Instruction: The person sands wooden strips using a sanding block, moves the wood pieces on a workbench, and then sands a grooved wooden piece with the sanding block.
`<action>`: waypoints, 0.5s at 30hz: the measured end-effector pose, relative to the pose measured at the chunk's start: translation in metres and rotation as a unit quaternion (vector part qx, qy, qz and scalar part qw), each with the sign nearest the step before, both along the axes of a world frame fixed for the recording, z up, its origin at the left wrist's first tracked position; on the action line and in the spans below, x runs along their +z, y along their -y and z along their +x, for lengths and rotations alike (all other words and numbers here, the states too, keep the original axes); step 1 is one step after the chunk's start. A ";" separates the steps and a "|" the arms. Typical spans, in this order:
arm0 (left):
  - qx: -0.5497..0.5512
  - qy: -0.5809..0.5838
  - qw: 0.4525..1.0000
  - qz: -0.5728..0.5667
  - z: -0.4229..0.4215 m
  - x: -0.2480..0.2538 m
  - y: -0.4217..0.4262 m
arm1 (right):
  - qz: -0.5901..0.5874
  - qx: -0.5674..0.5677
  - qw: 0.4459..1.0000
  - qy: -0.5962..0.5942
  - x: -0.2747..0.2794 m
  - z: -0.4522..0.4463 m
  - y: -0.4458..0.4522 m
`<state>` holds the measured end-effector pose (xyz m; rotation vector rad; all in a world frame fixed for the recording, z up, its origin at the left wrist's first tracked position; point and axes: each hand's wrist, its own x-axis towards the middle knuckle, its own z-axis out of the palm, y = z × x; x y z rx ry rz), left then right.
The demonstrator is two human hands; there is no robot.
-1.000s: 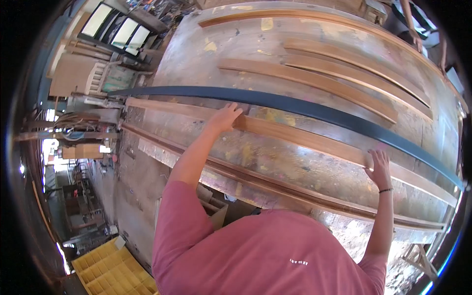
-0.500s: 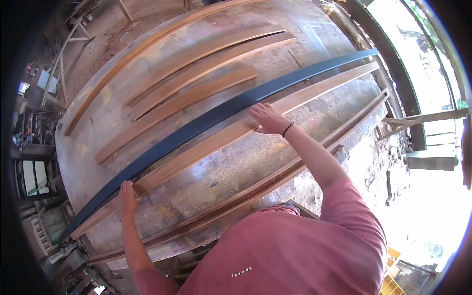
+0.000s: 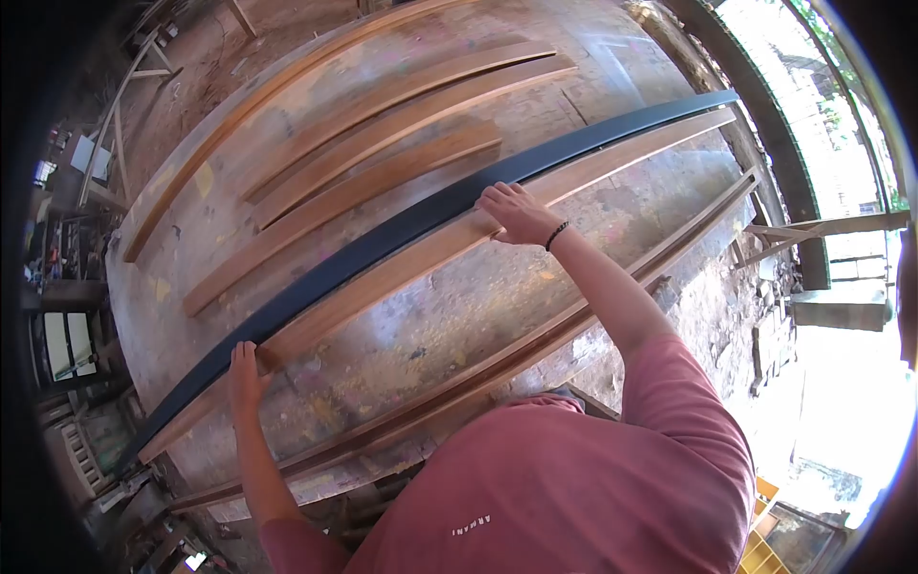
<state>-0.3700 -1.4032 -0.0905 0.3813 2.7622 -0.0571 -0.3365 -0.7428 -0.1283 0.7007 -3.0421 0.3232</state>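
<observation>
A long pale wooden board lies across the work table, close alongside a long dark blue strip. My right hand grips the board near its middle, fingers over the top and thumb at the near edge; its fingertips reach the blue strip. Toward the board's left end, my left hand is wrapped over it, fingertips at the blue strip's edge. The underside of the board and part of the left thumb are hidden.
Several brown wooden boards lie beyond the blue strip on the paint-stained table. A long grooved wooden piece runs along the near edge. A brown strip borders the far side. Wooden framing stands at right.
Both hands have shifted slightly away from my body with the pale board. The gap between the board and the blue strip has narrowed, most clearly toward the right end.
</observation>
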 end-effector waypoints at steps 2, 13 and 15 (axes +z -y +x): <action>0.003 -0.003 1.000 -0.012 -0.001 -0.003 -0.001 | 0.017 -0.002 1.000 0.004 0.000 0.000 0.001; 0.104 -0.174 0.977 0.069 0.075 -0.011 -0.014 | -0.028 -0.142 0.989 0.002 0.010 0.087 0.015; 0.096 -0.069 0.962 0.245 0.115 -0.002 -0.019 | -0.052 -0.094 0.990 0.090 0.008 0.134 -0.004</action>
